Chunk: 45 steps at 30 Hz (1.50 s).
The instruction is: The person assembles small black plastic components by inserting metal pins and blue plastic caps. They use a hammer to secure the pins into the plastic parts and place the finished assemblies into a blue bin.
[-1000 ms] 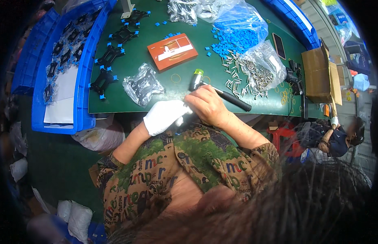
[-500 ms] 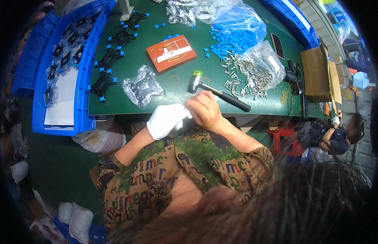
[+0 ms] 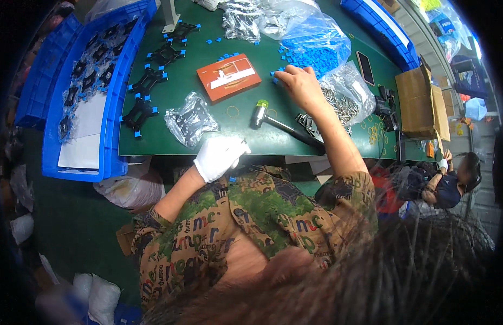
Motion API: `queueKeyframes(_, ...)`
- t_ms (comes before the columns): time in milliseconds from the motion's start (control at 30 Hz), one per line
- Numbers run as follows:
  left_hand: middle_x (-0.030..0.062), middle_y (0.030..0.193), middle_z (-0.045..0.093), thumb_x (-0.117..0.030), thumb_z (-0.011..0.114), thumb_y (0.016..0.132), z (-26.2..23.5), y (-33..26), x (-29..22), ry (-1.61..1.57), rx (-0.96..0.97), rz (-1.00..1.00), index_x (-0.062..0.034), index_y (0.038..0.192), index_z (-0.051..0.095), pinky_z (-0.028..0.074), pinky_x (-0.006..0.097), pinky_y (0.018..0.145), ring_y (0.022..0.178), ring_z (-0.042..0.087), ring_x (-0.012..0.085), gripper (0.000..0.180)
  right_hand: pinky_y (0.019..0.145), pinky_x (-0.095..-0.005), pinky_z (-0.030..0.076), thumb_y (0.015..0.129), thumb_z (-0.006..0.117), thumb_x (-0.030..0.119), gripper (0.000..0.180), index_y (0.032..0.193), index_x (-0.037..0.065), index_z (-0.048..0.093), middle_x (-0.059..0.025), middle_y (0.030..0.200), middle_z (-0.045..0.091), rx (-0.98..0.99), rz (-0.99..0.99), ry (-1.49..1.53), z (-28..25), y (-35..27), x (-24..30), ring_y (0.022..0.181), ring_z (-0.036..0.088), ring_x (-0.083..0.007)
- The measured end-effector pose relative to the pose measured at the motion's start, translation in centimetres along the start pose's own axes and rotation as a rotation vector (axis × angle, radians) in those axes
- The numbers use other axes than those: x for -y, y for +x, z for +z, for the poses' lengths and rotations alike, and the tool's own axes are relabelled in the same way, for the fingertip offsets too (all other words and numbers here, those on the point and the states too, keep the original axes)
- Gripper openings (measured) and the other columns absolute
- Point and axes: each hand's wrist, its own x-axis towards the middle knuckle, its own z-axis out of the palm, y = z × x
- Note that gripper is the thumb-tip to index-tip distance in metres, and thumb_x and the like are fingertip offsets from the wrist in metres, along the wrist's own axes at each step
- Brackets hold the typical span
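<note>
Right hand on blue clips

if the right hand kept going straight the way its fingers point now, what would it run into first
Most likely the loose small blue parts at the fingertips of the right hand; beyond them lies the orange box. Depth is hard to judge in this fisheye view.
</note>
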Motion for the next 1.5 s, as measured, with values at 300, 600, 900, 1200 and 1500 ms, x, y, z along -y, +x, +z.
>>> queueKeyframes(300, 0.0050, 0.072, 0.064, -0.017, 0.057, 0.102, 0.1, -0.1, -0.2, 0.025, 0.004, 0.018, -0.0021, 0.096, 0.075, 0.046, 0.027, 0.056, 0.059, 0.058, 0.0110, 0.024, 0.088, -0.0425, 0.043, 0.096, 0.065, 0.021, 0.020, 0.114, 0.015, 0.073, -0.0042, 0.100, 0.068, 0.166, -0.127, -0.025, 0.7, 1.0, -1.1, 0.102, 0.067, -0.0246)
queueKeyframes(600, 0.0137, 0.075, 0.064, -0.029, 0.060, 0.100, 0.8, -0.8, -0.7, 0.629, 0.095, 0.377, -0.0116, 0.086, 0.067, 0.053, 0.048, 0.066, 0.074, 0.066, 0.0355, 0.023, 0.085, -0.0451, 0.044, 0.102, 0.061, 0.031, 0.023, 0.100, 0.009, 0.070, -0.0092, 0.093, 0.068, 0.298, -0.102, -0.012, -0.7, 0.1, 0.5, 0.096, 0.068, -0.0287)
queueKeyframes(900, 0.0152, 0.079, 0.067, -0.032, 0.058, 0.100, 0.9, -0.9, -1.5, 0.532, 0.128, 0.259, -0.0114, 0.092, 0.069, 0.053, 0.049, 0.067, 0.074, 0.066, 0.0386, 0.024, 0.082, -0.0474, 0.053, 0.105, 0.058, 0.027, 0.027, 0.102, 0.001, 0.066, -0.0187, 0.091, 0.067, 0.616, -0.151, 0.810, -8.2, -6.0, 9.1, 0.091, 0.067, -0.0409)
queueKeyframes(1200, 0.0164, 0.080, 0.068, -0.033, 0.058, 0.100, 1.1, -0.5, -2.4, 0.556, 0.195, 0.201, -0.0107, 0.094, 0.070, 0.054, 0.050, 0.069, 0.076, 0.067, 0.0392, 0.026, 0.086, -0.0519, 0.051, 0.106, 0.053, 0.029, 0.029, 0.109, 0.003, 0.066, -0.0212, 0.097, 0.068, 0.611, -0.166, 0.841, -7.6, -7.8, 10.2, 0.097, 0.066, -0.0433)
queueKeyframes(1500, 0.0163, 0.080, 0.069, -0.031, 0.059, 0.100, 1.3, -0.4, -2.3, 0.484, 0.200, 0.137, -0.0105, 0.093, 0.070, 0.054, 0.049, 0.066, 0.074, 0.067, 0.0389, 0.024, 0.082, -0.0529, 0.052, 0.104, 0.055, 0.029, 0.029, 0.101, 0.002, 0.064, -0.0215, 0.095, 0.068, 0.520, -0.151, 0.843, -7.8, -7.8, 10.4, 0.092, 0.066, -0.0449)
